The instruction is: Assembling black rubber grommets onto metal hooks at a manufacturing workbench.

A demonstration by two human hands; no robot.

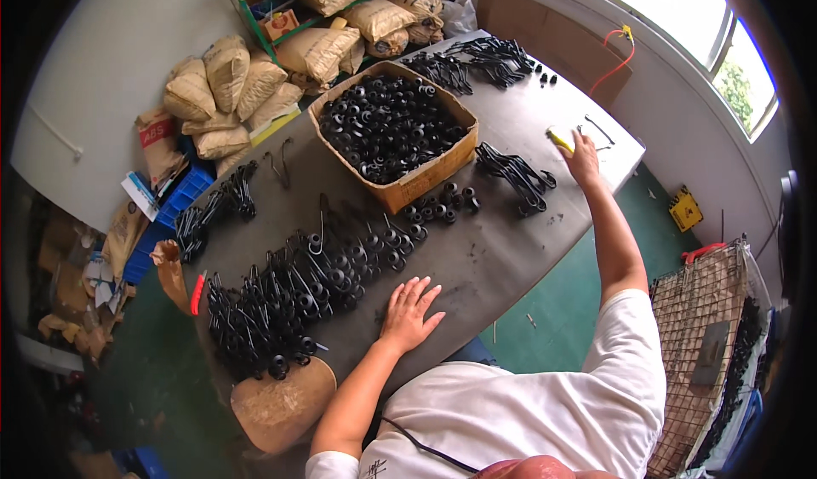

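My left hand [410, 315] lies flat on the dark table [502, 262], fingers spread, holding nothing. Beside it is a long heap of black metal hooks with round black ends [294, 287]. Out at the table's far right, my right hand [583, 162] is closed at a small yellow tool [559, 140], which sticks out by the thumb; its kind is too small to make out. Just past those fingers lies a thin dark metal rod [600, 130]. Loose round black plastic pieces [442, 205] are scattered between the heap and a cardboard box [408, 191] full of similar pieces.
Bundles of black hooks lie right of the box [515, 177], at the far end [494, 57] and at the left edge [217, 206]. A red-handled tool [197, 294] is at the near left edge, by a wooden stool [285, 398]. Stacked sacks [319, 49] stand behind; a wire cage [694, 334] stands right.
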